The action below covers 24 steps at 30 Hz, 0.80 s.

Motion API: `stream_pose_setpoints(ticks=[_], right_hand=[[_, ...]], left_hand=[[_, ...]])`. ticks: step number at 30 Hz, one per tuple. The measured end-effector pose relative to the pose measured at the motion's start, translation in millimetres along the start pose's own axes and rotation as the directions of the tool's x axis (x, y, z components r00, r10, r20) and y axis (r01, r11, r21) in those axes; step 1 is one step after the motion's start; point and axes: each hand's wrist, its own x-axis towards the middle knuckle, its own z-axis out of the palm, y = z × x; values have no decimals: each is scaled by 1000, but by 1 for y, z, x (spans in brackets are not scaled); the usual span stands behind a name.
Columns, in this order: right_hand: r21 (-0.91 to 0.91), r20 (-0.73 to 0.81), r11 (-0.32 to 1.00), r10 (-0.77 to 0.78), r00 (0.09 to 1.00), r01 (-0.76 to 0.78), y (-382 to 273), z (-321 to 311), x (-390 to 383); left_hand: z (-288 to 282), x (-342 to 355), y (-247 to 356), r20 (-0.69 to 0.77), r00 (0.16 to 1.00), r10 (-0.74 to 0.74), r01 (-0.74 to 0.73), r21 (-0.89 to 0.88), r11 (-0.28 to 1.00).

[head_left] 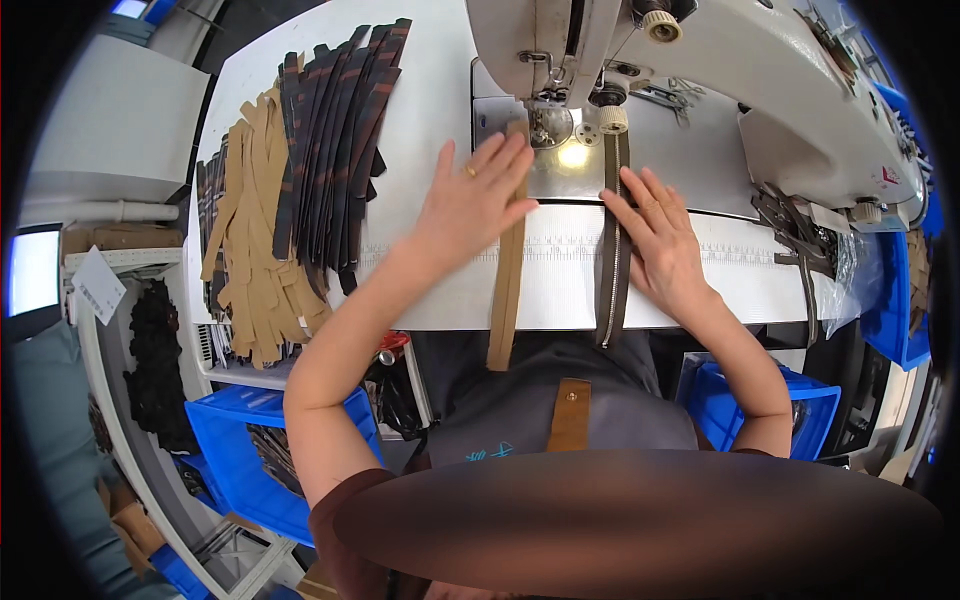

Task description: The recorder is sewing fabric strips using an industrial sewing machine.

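Observation:
My left hand (470,205) is over the top of a tan fabric strip (504,300), its fingers spread; whether they touch it is unclear. The strip runs from near the presser foot (550,118) of a white sewing machine (820,145) down past the table's front edge. My right hand (660,240), fingers stretched out, rests at the edge of a dark brown zipper (610,310) lying parallel to the strip. Piles of tan strips (258,210) and dark striped strips (335,140) lie on the left of the white table (420,290).
Metal scissors (670,98) lie under the machine arm. More zippers (790,230) and clear plastic (848,280) are at the right. Blue bins (240,470) stand below the table on both sides. A white rack (110,260) and a lit screen (33,270) are at the far left.

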Motion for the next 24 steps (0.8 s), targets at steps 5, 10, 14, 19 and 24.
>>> stream_pose_setpoints(ticks=[5, 10, 14, 19, 24], right_hand=[[186, -16, 982, 38, 999, -34, 13, 1, 11], [176, -32, 984, -5, 999, 11, 36, 11, 30], [124, -102, 990, -59, 993, 72, 45, 19, 35], [78, -167, 986, -130, 977, 145, 41, 24, 48], [192, -57, 978, -74, 996, 84, 33, 30, 79]], left_hand=[[-6, -12, 34, 29, 999, -45, 47, -59, 997], [-2, -2, 29, -14, 999, -33, 33, -14, 999], [-2, 0, 27, -17, 997, -72, 71, -42, 997], [1, 5, 23, -45, 997, -66, 65, -22, 998], [1, 6, 23, -41, 997, -62, 62, -5, 998]])
